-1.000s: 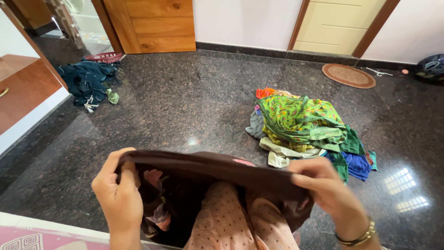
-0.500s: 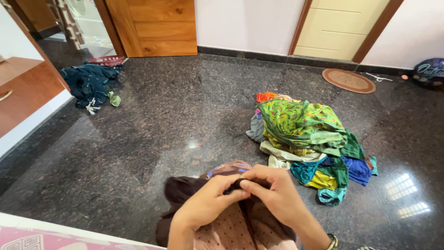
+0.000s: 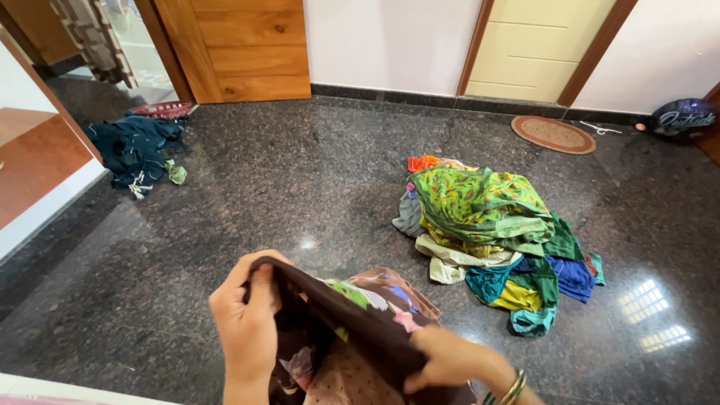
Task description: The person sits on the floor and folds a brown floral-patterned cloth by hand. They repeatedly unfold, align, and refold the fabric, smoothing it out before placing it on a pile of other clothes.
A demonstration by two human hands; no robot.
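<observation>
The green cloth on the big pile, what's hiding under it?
Under the green patterned cloth peek a cream piece, a grey one, teal, yellow and blue clothes, and an orange bit behind. Whatever lies in the pile's middle is covered.

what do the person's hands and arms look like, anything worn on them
Both hands are bare, with no gloves and no rings that can be made out. The left hand shows no watch or band, and no sleeve reaches the wrist. The right hand has thin bangles at the wrist, gold-coloured with a green one among them. No sleeve shows on that forearm either.
</observation>
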